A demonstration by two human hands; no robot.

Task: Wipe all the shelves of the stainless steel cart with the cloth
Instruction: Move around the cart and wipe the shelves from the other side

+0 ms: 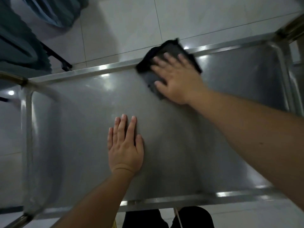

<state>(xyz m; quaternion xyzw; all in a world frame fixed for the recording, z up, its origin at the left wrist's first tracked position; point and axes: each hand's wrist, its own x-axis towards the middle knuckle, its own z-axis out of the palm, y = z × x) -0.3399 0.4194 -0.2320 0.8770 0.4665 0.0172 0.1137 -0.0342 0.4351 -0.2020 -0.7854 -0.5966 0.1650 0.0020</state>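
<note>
Pale floor tiles (pixel 139 30) below; top shelf (pixel 82 129) in hand — our right hand (pixel 177 79), fingers flat, presses cloth (pixel 171 51) at far rim; left hand (pixel 125 145) flat, empty — next, sweep nearer.

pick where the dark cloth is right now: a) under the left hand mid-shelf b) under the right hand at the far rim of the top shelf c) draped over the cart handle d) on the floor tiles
b: the right hand presses the cloth flat against the top shelf at its far rim, while the left hand lies bare on the steel.
</note>
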